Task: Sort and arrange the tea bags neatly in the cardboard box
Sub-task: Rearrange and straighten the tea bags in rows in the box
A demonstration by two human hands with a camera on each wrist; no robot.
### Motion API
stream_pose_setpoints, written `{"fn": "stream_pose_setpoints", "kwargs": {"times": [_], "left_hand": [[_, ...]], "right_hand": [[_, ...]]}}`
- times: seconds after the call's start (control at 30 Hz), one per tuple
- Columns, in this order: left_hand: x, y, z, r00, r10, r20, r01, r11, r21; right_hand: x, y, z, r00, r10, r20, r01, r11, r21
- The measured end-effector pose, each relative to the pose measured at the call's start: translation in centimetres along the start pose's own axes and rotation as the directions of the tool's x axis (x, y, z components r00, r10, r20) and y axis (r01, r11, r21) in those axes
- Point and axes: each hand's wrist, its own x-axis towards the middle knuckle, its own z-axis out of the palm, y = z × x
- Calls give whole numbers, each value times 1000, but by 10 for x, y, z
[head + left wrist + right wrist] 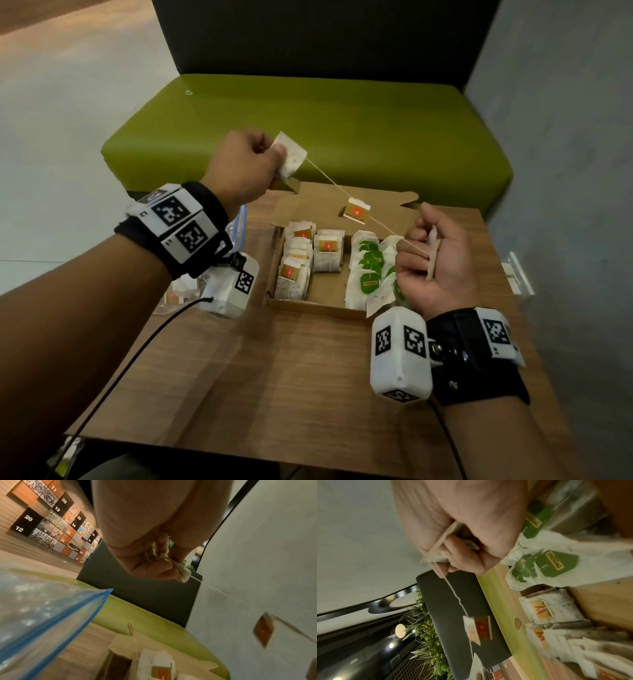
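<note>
- Left hand [246, 164] pinches 1 tea bag [290, 158], raised above the cardboard box [322, 301].
- Right hand [435, 260] grips another tea bag [432, 255]; tangled strings [329, 178] stretch between them, tags [356, 211] hanging midway.
- Sorted rows lie below, nearer the right hand.

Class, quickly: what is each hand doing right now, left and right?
Left hand: pinches a tea bag raised above the cardboard box.
Right hand: grips another tea bag; their strings stretch taut between.
</note>
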Motion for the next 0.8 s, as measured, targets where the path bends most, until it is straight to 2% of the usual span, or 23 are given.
{"fn": "stream_pose_setpoints", "kwargs": {"times": [0.2, 0.23, 0.3, 0.37, 0.47, 0.57, 0.67, 0.8], "left_hand": [[7, -12, -1, 988, -68, -141, 76, 996, 49], [7, -12, -2, 991, -62, -121, 70, 996, 62], [1, -8, -1, 999, -37, 6, 37, 997, 65], [-5, -3, 2, 993, -1, 119, -3, 999, 35], [-11, 5, 2, 982, 21, 186, 4, 991, -132], [-15, 12, 3, 968, 5, 252, 74, 951, -301], [-18, 20, 3, 945, 32, 327, 107, 912, -397], [-23, 31, 3, 913, 56, 404, 168, 851, -498]], "right_hand": [[-1, -1, -2, 995, -20, 95, 16, 999, 45], [-2, -1, -1, 994, -22, 106, 19, 999, 36], [-2, 1, 0, 995, -15, 100, 21, 998, -59], [-3, 4, 2, 995, -10, 100, 36, 962, -270], [-5, 15, 7, 988, -10, 152, 96, 819, -565], [-6, 23, 11, 978, -14, 207, 172, 615, -770], [-3, 25, 11, 975, -33, 220, 213, 425, -880], [1, 31, 11, 967, -97, 235, 254, 295, -921]]}}
